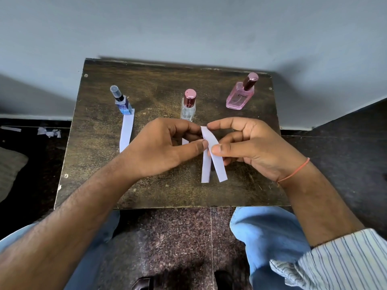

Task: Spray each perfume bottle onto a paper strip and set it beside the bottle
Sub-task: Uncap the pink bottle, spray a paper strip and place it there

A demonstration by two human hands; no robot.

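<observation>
Both hands, left hand (165,147) and right hand (251,147), are pinching two white paper strips (211,155) above the dark wooden table (100,164), in front of the clear glass bottle (188,107).

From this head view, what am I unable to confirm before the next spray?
- Strip near the clear bottle: only a sliver shows, the left hand covers the rest.
- How the two paper strips join at the top: hidden under the fingers of the right hand.
- Blue bottle label: too small to read.
- Whether the laid strip is wet: not visible.
- Scraps on the floor: blurred.
</observation>
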